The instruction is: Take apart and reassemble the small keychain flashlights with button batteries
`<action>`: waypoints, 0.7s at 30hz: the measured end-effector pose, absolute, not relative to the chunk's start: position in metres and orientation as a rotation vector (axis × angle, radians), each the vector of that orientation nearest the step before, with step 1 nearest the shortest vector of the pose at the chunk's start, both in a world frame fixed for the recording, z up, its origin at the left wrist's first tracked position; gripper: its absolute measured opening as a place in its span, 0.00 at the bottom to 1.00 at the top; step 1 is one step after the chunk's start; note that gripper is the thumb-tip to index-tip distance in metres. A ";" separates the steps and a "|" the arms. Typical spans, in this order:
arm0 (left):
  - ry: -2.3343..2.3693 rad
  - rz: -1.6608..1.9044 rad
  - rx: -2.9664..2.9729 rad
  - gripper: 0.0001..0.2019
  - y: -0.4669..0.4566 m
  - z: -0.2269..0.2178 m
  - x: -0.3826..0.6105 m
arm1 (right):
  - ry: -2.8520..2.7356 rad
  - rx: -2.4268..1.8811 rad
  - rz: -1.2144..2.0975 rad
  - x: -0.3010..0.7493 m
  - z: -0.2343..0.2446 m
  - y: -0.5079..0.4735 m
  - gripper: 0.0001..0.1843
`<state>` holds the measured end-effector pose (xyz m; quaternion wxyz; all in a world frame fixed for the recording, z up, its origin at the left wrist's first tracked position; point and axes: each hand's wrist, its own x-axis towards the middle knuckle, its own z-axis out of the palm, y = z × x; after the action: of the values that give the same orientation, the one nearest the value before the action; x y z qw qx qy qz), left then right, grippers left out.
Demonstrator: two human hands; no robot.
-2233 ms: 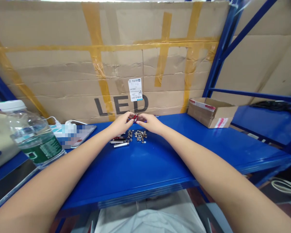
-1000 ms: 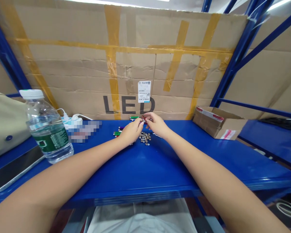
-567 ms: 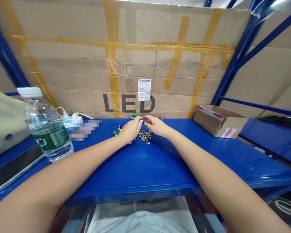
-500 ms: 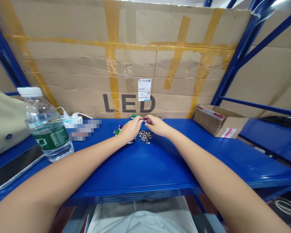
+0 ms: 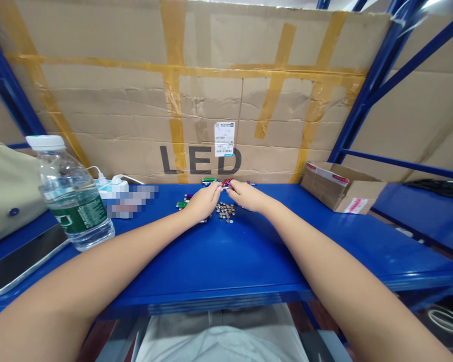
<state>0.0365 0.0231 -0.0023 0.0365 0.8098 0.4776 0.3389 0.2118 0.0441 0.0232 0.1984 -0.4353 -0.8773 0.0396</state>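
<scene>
My left hand (image 5: pixel 203 199) and my right hand (image 5: pixel 244 195) meet at the back of the blue shelf (image 5: pixel 226 251), fingertips pinched together on a small red object (image 5: pixel 226 183) held between them. Just below the hands lies a heap of several small round silver button cells (image 5: pixel 225 211). Small coloured stick-like items, green (image 5: pixel 209 180) and others (image 5: pixel 181 204), lie beside my left hand.
A water bottle (image 5: pixel 68 193) stands at the left, with a white power strip (image 5: pixel 111 188) and a tablet (image 5: pixel 18 261) near it. A small open cardboard box (image 5: pixel 342 186) sits at the right. A taped cardboard sheet marked LED (image 5: pixel 200 100) closes the back.
The view has shifted right and up since the oldest frame. Both hands stay pinched on the small red object, with only slight finger movement.
</scene>
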 end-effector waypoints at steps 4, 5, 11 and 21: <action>1.443 1.082 2.459 0.16 0.023 -0.001 0.037 | -2.478 -1.216 0.037 0.214 0.021 0.046 0.12; 1.437 1.078 2.458 0.16 0.023 -0.001 0.037 | -2.487 -1.206 0.031 0.215 0.019 0.046 0.14; 1.322 1.096 2.365 0.15 0.022 -0.002 0.038 | -2.387 -1.065 0.079 0.216 0.015 0.050 0.18; 1.221 1.181 2.154 0.15 0.022 -0.001 0.040 | -2.264 -0.776 0.371 0.214 0.007 0.060 0.19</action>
<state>0.0395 0.0219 -0.0013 0.1977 0.7698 0.4361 0.4220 0.2139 0.0604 0.0067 0.3523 -0.2998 -0.8749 0.1434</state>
